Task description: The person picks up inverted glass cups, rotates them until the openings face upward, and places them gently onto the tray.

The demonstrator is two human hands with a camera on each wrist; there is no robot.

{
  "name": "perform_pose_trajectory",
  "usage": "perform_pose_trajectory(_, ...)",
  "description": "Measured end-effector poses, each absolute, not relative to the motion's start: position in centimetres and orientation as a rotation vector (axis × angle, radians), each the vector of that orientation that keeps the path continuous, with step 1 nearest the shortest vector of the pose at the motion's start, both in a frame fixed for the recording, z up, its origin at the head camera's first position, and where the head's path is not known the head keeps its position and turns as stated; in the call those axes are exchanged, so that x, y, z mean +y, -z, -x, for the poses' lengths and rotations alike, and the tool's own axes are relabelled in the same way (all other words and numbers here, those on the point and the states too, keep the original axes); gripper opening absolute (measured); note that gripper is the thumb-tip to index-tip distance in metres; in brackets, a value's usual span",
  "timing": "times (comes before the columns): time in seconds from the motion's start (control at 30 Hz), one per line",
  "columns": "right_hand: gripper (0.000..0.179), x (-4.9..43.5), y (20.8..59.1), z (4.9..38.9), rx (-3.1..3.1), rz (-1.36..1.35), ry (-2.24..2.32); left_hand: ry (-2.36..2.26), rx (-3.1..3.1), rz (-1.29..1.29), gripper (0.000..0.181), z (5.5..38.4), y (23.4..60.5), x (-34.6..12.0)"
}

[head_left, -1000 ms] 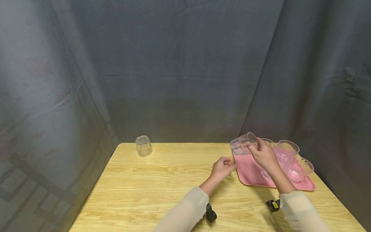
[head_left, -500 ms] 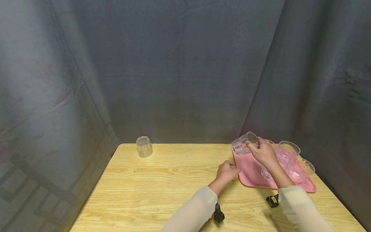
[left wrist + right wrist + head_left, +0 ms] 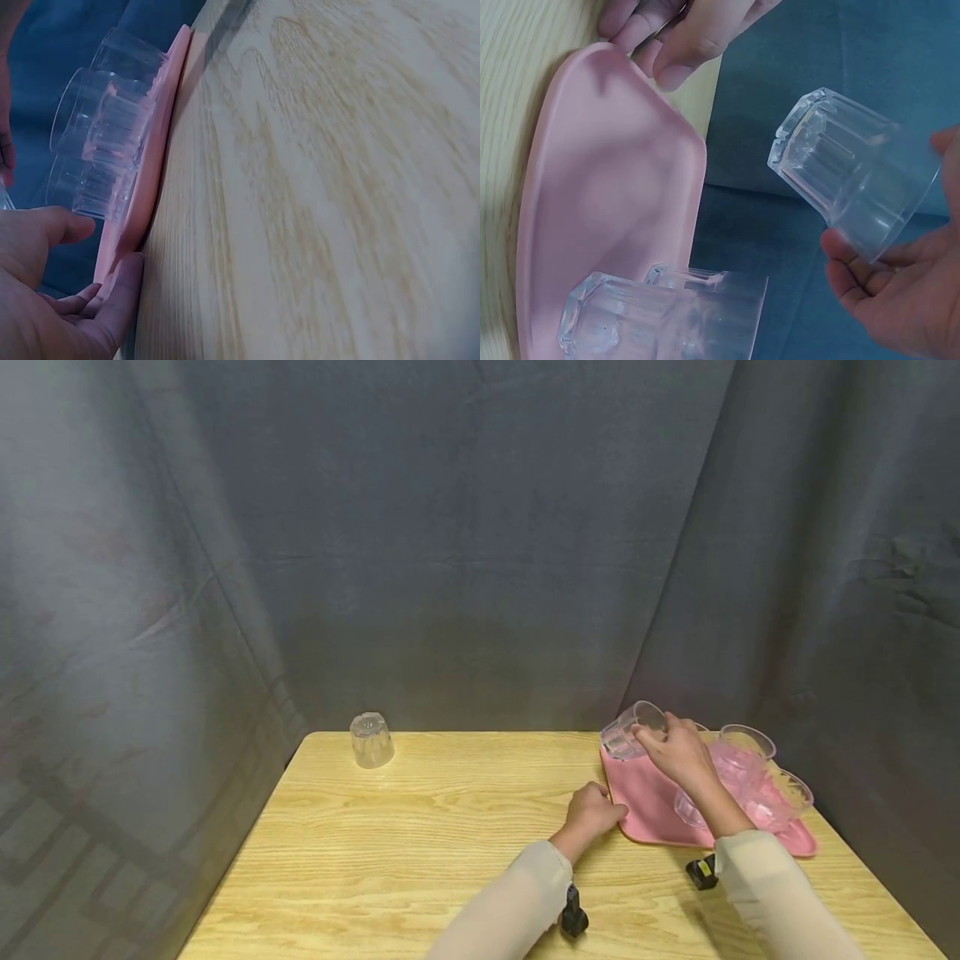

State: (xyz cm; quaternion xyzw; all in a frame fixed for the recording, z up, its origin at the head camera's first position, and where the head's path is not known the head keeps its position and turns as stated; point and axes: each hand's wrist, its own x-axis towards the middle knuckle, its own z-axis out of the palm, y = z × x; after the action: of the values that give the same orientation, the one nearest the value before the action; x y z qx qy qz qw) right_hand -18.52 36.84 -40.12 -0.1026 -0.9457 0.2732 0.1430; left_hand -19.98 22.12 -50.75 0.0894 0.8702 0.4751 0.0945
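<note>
My right hand [image 3: 681,753] grips a clear tumbler [image 3: 847,161] near its rim and holds it tilted above a pink tray [image 3: 648,797]. The tumbler's base points left and down, and nothing shows inside it. At the tray's left edge is my left hand [image 3: 591,814]. Its fingers [image 3: 127,285] lie loosely bent against that edge, while the thumb [image 3: 675,73] stands above the rim, apart from the fingers. Several clear tumblers [image 3: 750,742] stand upright, close together, on the tray's right half, partly hidden by my right hand and arm.
Another clear tumbler [image 3: 372,742] stands upside down near the far left corner of the wooden table [image 3: 420,843]. Dark grey curtains [image 3: 465,543] close in the back and sides of the table.
My left hand has moved right and slightly nearer, up to the tray's edge. The right hand stays about in place with its tumbler tilted, its fingers a little further along it.
</note>
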Motion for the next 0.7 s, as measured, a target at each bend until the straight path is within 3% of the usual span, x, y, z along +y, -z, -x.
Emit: perform_pose_trajectory(0.7, 0.096, 36.9, 40.2, 20.4, -2.834, 0.351, -0.696, -1.168, 2.693, -0.339, 0.027, 20.4, 50.5, 22.7)
